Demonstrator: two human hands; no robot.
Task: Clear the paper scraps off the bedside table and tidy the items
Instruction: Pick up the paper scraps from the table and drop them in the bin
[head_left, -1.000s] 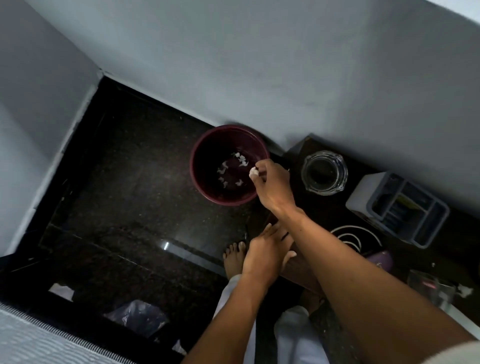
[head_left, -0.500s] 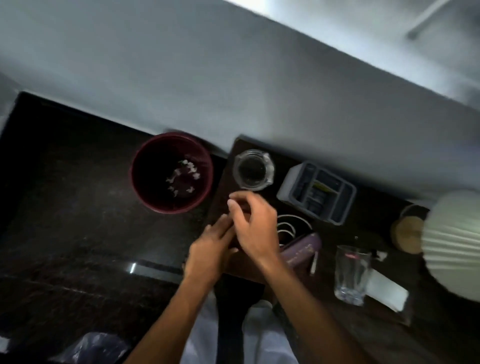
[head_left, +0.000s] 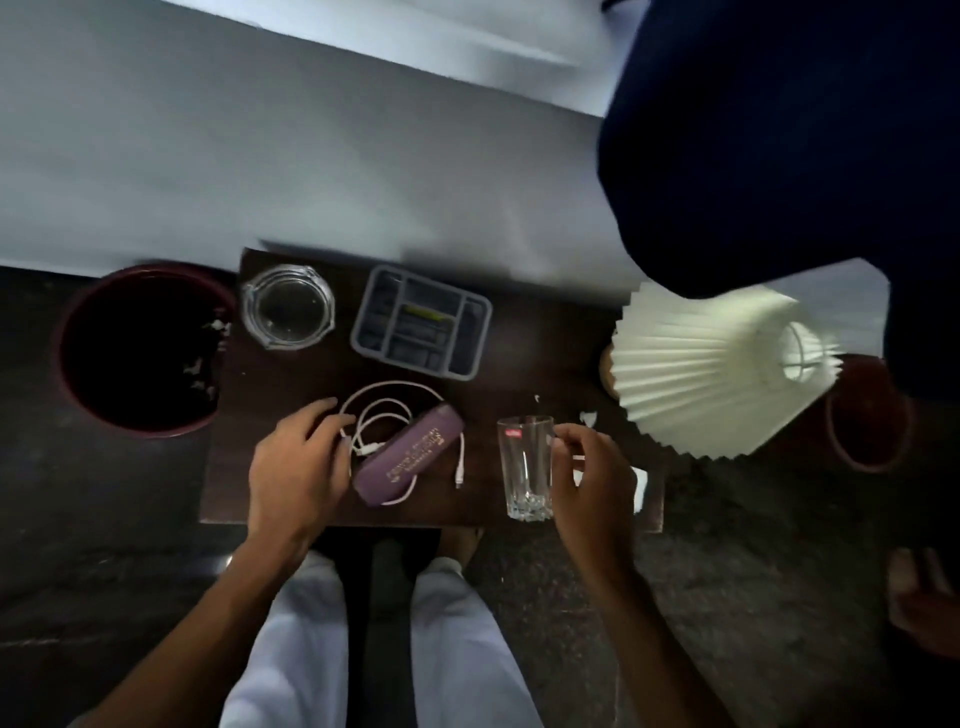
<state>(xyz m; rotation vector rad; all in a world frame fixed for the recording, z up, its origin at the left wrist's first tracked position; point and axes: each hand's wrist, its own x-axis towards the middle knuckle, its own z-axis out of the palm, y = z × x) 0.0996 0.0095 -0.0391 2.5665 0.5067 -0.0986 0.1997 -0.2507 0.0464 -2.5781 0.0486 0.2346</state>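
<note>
The dark wooden bedside table fills the middle of the head view. On it lie a small white paper scrap, a tinier scrap and a white sheet partly under my right hand. A maroon bin on the floor at the left holds several scraps. My left hand rests, fingers apart, on the coiled white cable. My right hand is open with curled fingertips at the right side of the clear drinking glass.
A purple case lies on the cable. At the back stand a glass ashtray and a grey divided organiser. A white pleated lampshade overhangs the right end. Another person's dark clothing and foot are at the right.
The view swung right from the bin to the table. My right hand left the bin and came to the glass. My left hand moved onto the cable.
</note>
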